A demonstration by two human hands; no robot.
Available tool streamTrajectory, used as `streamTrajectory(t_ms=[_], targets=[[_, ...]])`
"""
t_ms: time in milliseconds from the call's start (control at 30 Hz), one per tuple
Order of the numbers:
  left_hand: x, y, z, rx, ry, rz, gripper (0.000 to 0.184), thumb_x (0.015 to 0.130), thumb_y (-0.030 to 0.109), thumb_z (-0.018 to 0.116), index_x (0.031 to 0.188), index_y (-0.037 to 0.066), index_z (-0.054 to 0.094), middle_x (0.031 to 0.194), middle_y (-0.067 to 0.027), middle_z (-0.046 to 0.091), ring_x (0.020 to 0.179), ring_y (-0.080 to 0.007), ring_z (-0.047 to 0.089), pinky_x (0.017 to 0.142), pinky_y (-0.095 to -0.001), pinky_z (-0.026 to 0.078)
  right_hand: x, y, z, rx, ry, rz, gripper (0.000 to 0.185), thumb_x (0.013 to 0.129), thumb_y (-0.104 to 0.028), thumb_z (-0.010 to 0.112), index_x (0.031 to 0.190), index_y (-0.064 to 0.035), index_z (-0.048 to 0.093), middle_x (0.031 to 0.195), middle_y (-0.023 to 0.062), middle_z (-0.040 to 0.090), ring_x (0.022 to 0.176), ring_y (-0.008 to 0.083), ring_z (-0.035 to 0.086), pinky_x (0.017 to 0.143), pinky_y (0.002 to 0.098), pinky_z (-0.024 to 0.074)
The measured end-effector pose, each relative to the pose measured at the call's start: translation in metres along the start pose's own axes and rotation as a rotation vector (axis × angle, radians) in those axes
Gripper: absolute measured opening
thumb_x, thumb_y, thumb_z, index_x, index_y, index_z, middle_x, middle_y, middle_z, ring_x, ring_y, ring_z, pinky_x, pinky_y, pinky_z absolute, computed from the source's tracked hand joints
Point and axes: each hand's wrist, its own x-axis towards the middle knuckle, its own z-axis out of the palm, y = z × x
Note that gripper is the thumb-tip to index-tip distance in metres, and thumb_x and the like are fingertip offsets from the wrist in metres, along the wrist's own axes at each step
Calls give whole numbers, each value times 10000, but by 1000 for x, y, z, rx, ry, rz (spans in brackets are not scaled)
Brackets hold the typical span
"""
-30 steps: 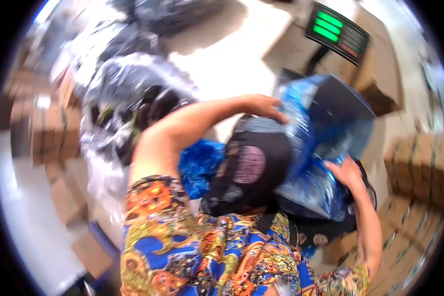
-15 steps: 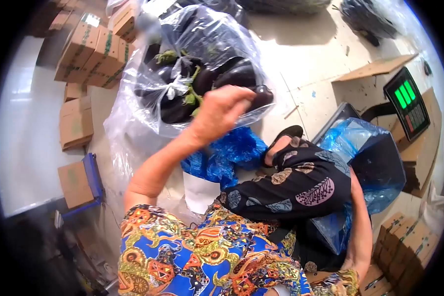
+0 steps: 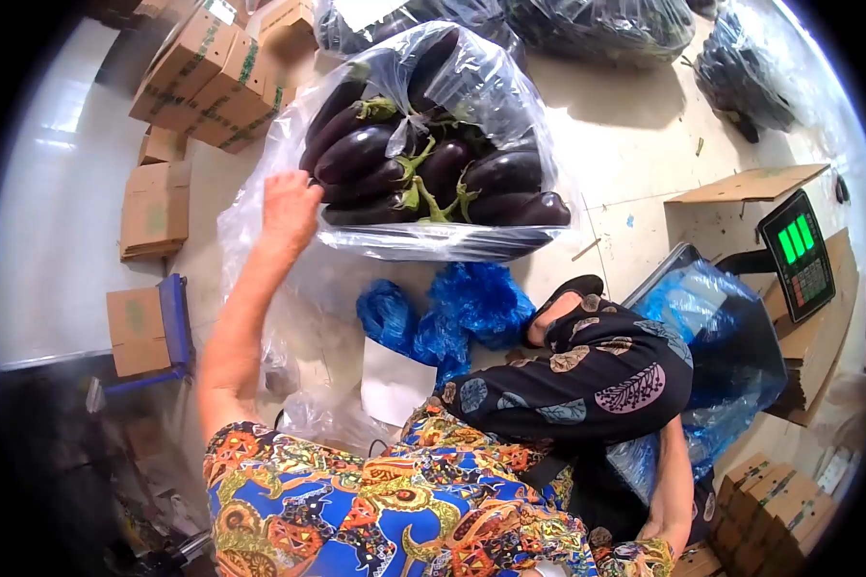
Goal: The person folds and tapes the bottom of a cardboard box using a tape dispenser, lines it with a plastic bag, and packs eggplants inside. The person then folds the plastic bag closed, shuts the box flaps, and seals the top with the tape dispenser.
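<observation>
A large clear plastic bag (image 3: 433, 245) lies open on the floor, full of glossy dark purple eggplants (image 3: 356, 154) with green stems. At the bag's left edge, my left hand (image 3: 292, 207) is closed, its curled fingers gripping the plastic beside the eggplants. My right forearm (image 3: 674, 471) reaches down past my bent knee. The right hand itself is hidden behind the knee and a blue plastic bag (image 3: 741, 370) that hangs over the scale area. Crumpled blue plastic bags (image 3: 481, 303) and a white sheet of paper (image 3: 394, 383) lie between me and the eggplants.
A scale display (image 3: 797, 255) with green digits stands at right by cardboard. Cartons (image 3: 207, 82) are stacked at upper left, with more boxes (image 3: 775, 510) at lower right. Other filled bags (image 3: 601, 29) sit at the back. A blue trolley (image 3: 175, 332) holds a box at left.
My left hand has moved from the right part of the bag to its left edge. The bag's front is spread wider, exposing more eggplants. The view has shifted slightly.
</observation>
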Motion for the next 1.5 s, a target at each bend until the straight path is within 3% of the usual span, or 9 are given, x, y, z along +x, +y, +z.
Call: streamTrajectory(t_ms=[133,367,467,600,700,800,1267,1400,1500], targets=[[14,-18,-42,-94,-358,-200,208,770,185,667,931,59,707,1001,-156,640,975,-322,608,833,-431,479,2,2,3,-4,19,2,312,840,-218,633,1054,8,611,1088,263,620,1027,444,569,876,460,473],[99,41,-36,-802,42,-121,629,803,333,689,1312,3,523,1134,-217,639,1050,-365,617,926,-423,481,-3,-3,13,1,45,5,301,838,-221,628,1031,10,619,1074,259,621,1028,441,565,876,461,473],[171,79,-10,-955,187,-23,891,817,326,716,1496,-30,262,1527,-258,319,1420,-334,331,1163,-375,271,-6,-4,14,13,56,4,297,837,-222,626,1021,11,623,1068,257,621,1029,439,564,876,462,473],[254,168,25,-1001,427,379,724,846,314,702,1397,-61,418,1422,-293,442,1335,-377,437,1107,-386,353,-13,0,11,31,76,22,292,836,-223,623,1008,13,628,1061,255,622,1029,437,562,877,462,473],[258,191,-15,-663,175,125,391,780,143,641,1125,-40,612,1063,-270,626,1004,-391,618,915,-443,480,-29,0,4,48,103,58,288,835,-224,621,998,14,631,1055,254,622,1030,436,561,877,463,473],[243,167,18,-803,737,-241,267,672,49,555,923,10,638,936,-175,636,953,-354,577,870,-480,421,-48,0,-17,57,137,129,285,834,-225,619,989,15,634,1049,252,623,1030,435,559,877,463,473],[275,116,54,-226,250,61,581,690,277,713,1226,79,607,1276,-176,565,1201,-386,483,925,-529,464,-19,56,9,290,380,-332,126,735,-179,625,695,-62,650,803,155,643,846,385,576,795,470,463],[275,114,68,-397,361,284,652,738,291,767,1300,45,546,1322,-198,538,1302,-420,419,1134,-532,260,19,131,62,-241,124,-632,229,769,-249,629,623,-74,609,775,136,638,811,361,583,733,484,470],[245,130,18,-341,321,201,671,682,234,785,1272,10,557,1270,-206,574,1268,-402,467,1077,-482,362,-29,23,-36,-5,59,-91,306,792,-183,538,999,24,626,930,284,648,962,463,607,831,515,510]])
